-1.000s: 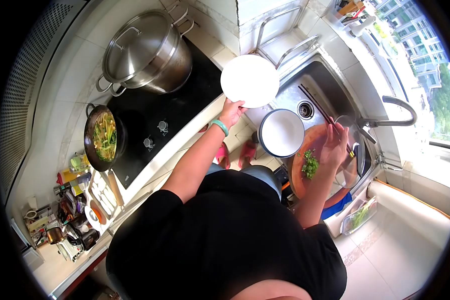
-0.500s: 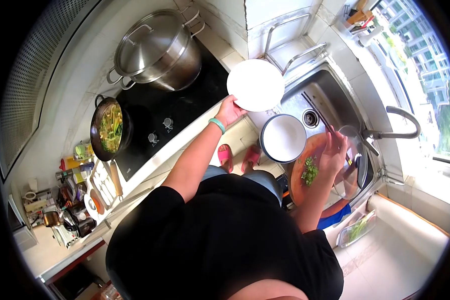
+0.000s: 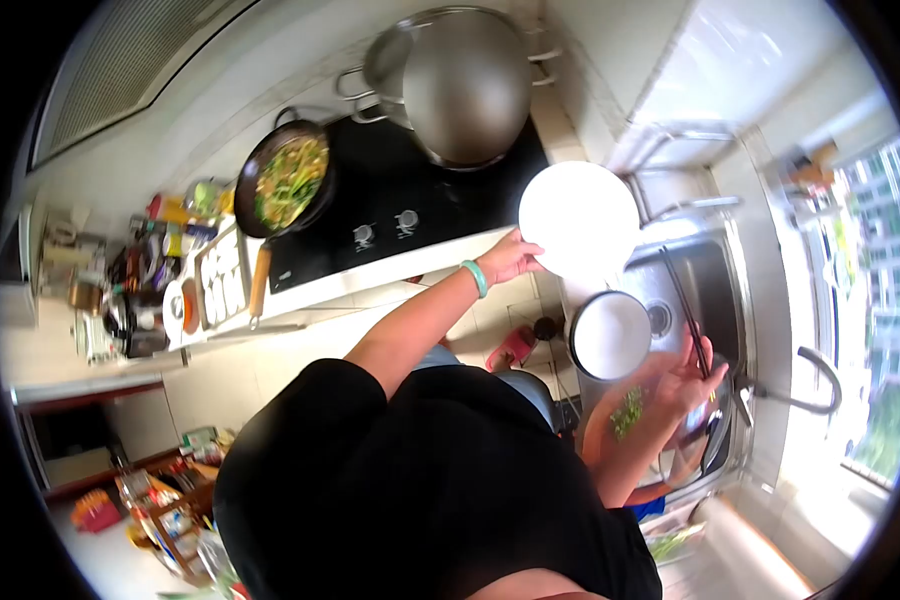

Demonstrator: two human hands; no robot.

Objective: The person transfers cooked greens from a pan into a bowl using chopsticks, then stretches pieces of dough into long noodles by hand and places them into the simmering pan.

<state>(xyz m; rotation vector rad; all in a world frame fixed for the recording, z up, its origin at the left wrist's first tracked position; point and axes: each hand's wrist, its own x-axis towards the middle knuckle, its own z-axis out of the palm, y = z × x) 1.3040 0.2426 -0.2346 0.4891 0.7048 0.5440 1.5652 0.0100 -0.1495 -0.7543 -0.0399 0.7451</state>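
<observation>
A round white plate [image 3: 579, 220] is held at its lower left edge by my left hand [image 3: 510, 257], thumb on the rim. My right hand [image 3: 688, 378] is closed around dark chopsticks [image 3: 683, 300], which point up over the sink. Between my hands a white bowl with a dark rim [image 3: 611, 336] stands at the sink's near side. Chopped green herbs [image 3: 627, 412] lie on a reddish-brown round board [image 3: 600, 425] below my right hand. A clear lid beside the board is partly hidden by my hand and blurred.
On the black stove [image 3: 385, 185] are a pan of vegetables [image 3: 290, 182] and a large steel pot [image 3: 467, 90]. The pan's wooden handle [image 3: 260, 282] juts past the front edge. A faucet [image 3: 820, 385] arches beside the sink [image 3: 715, 285].
The view has turned toward the stove, so the pan, pot and sink appear shifted right. My left hand still holds the plate, now nearer the sink side of the stove; my right keeps the chopsticks.
</observation>
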